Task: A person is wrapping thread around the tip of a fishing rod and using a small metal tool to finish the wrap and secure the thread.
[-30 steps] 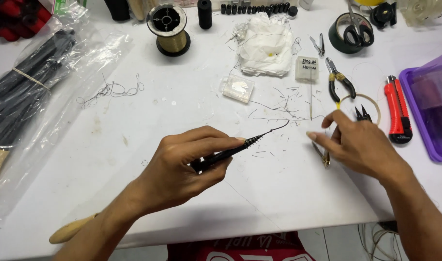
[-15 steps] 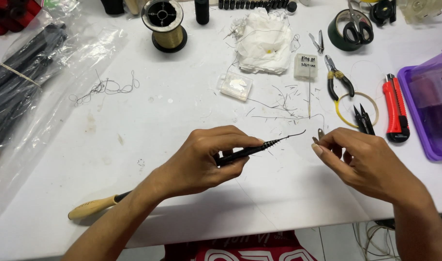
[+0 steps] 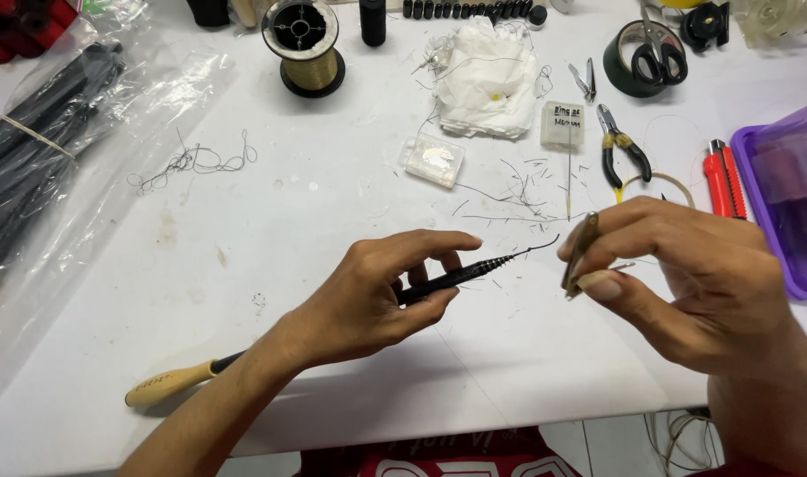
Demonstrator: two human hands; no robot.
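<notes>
bare hands [image 3: 377,296], bare forearms, no sleeves

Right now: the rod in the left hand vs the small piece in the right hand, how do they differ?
The rod is long, thin and black with a pale wooden handle end, lying nearly level; the small piece is short, flat, brownish and stands almost upright. The left hand grips the rod mid-shaft in a pinch-like hold; the right hand pinches the small piece between its fingertips. Both are held clear above the white table, tips close together.
</notes>
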